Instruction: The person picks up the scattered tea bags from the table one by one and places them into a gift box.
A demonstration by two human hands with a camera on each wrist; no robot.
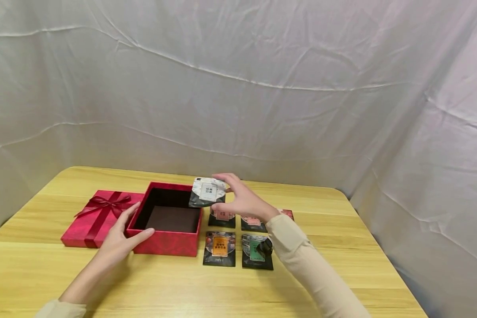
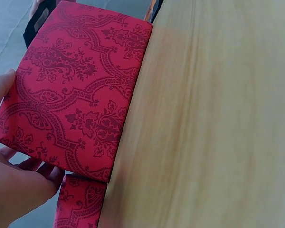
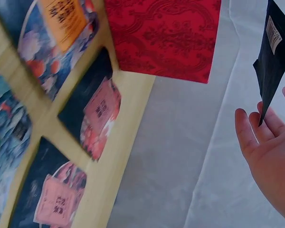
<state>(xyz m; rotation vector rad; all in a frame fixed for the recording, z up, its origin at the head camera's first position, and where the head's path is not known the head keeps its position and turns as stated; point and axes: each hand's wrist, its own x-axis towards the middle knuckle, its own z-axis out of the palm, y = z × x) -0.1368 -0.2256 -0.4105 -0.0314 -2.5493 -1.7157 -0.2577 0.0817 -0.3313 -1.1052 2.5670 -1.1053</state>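
Observation:
Raised over the right rim of an open red box (image 1: 167, 244) is a black-and-white packet (image 1: 208, 193), pinched by my right hand (image 1: 246, 201) at its right edge. The right wrist view shows the packet's dark back (image 3: 275, 52) with a barcode label. My left hand (image 1: 117, 240) grips the box at its near left corner, thumb by the front rim and fingers along the left side. The box's dark interior shows a bare brown bottom. In the left wrist view its patterned red wall (image 2: 80, 90) fills much of the picture.
Left of the box, touching or nearly so, lies a red lid (image 1: 103, 212) with a ribbon bow. Right of it lie an orange-label packet (image 1: 219, 248), a green-label packet (image 1: 257, 251), two pink-label packets (image 1: 222, 216) and a partly hidden red one (image 1: 287, 213). A pale curtain (image 1: 238, 110) hangs behind.

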